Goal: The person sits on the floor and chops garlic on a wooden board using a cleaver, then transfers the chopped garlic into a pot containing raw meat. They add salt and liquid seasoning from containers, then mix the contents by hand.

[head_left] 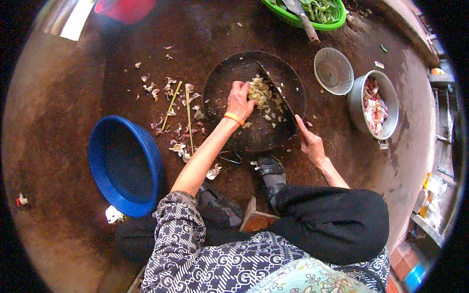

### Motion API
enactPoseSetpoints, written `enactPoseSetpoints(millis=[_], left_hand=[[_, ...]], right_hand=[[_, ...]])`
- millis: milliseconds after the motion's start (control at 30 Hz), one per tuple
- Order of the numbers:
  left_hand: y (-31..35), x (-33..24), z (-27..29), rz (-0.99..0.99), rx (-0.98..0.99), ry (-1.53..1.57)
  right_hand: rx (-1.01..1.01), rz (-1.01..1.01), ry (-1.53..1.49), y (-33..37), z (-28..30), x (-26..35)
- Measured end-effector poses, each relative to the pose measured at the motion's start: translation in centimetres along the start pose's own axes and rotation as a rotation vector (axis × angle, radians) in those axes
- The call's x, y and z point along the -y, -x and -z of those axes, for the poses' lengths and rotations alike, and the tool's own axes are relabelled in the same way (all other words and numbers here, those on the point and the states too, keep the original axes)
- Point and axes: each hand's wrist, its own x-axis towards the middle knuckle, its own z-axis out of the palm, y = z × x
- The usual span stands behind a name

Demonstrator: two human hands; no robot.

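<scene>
A heap of pale chopped garlic [260, 93] lies on a round dark chopping board [222, 127] in front of me. My left hand [238, 102], with an orange band at the wrist, has its fingers curled against the heap's left side and grips its edge. My right hand [311, 144] is closed round the handle of a kitchen knife [277, 91]. The long dark blade slants up and left across the board, along the heap's right side. Loose garlic bits are scattered around the heap.
Garlic skins [178, 146] and thin stalks [189, 117] litter the floor left of the board. A blue basin [157, 166] stands nearer me. To the right are a clear bowl [333, 71] and a metal pot [358, 105] of meat. A green basket [293, 20] of leaves sits beyond.
</scene>
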Motion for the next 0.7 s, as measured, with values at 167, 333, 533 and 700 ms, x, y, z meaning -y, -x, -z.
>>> enactPoseSetpoints(millis=[167,333,533,700], left_hand=[[-1.4,0.3,0.2,-0.164,-0.1,0.038],[-8.4,4.2,3.4,-0.022,-0.306,0.067],[-21.6,8.3,1.9,-0.134,-0.398,-0.15],[-27.9,8.1,-1.6,-0.25,-0.128,-0.47]], right_hand=[[-0.141,0.063,-0.041,-0.4,1.1,-1.4],[-0.169,0.084,-0.016,-1.9,0.9,-1.7],[0.074,0.113,-0.065,-0.1,1.5,-0.2],[-0.12,0.105,-0.032,1.7,1.8,-0.2]])
